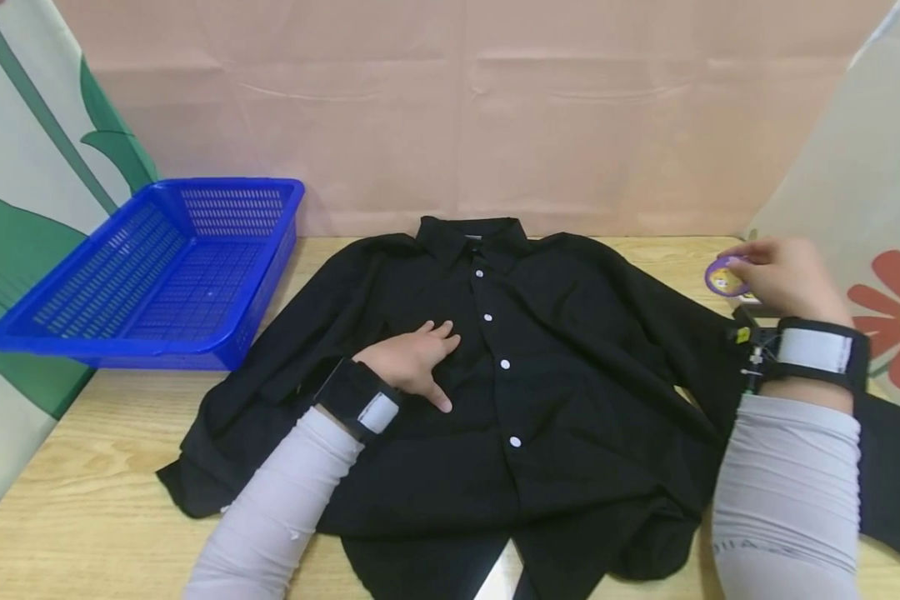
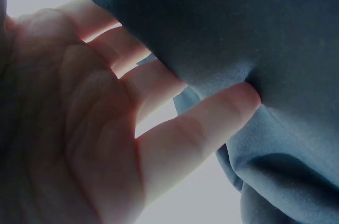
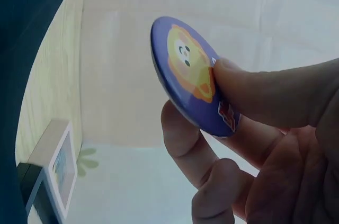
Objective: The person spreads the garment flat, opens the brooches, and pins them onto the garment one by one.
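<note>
Right hand (image 1: 791, 275) pinches a purple badge (image 3: 185, 70) between thumb (image 3: 270, 94) and fingers (image 3: 183, 134). Left hand (image 1: 408, 361), fingers spread, touches a black shirt (image 1: 570, 350).

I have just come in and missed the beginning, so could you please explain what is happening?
The person's left hand rests on a black shirt, which lies front up on the table. The right hand pinches a round purple badge between thumb and fingers, held up off the shirt. A blue basket stands at the person's left.
</note>
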`<state>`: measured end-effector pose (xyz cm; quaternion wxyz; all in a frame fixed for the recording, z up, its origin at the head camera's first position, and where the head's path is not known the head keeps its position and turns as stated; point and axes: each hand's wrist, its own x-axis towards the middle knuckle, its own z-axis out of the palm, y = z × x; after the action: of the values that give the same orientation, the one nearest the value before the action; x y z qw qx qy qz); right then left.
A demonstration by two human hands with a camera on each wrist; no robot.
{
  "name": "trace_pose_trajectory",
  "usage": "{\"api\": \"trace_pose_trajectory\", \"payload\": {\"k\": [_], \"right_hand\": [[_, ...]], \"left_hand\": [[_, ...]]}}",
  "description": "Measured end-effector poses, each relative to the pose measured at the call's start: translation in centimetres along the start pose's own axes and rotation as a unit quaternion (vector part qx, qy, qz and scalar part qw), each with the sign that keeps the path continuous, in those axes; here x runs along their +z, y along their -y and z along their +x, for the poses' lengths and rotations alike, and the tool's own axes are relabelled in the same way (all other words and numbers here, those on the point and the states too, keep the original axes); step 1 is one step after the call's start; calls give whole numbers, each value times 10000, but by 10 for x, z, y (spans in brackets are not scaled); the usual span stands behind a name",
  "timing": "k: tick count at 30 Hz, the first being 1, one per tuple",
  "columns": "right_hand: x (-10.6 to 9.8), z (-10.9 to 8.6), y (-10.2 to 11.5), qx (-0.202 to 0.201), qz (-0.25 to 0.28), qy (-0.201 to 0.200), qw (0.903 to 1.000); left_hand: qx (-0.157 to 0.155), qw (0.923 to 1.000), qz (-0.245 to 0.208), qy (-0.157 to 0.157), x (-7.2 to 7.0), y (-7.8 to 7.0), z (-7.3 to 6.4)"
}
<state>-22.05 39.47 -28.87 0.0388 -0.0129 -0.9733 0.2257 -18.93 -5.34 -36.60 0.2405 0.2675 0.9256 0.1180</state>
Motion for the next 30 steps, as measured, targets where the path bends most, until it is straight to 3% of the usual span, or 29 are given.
{"api": "trace_pose_trajectory", "payload": {"k": [12, 30], "right_hand": [[11, 11, 29, -544, -314, 29, 9980], [56, 22, 90, -1516, -299, 416, 9871]], "left_hand": [[-6, 10000, 20, 7, -1, -1, -2], [-36, 9999, 139, -48, 0, -2, 1]]}}
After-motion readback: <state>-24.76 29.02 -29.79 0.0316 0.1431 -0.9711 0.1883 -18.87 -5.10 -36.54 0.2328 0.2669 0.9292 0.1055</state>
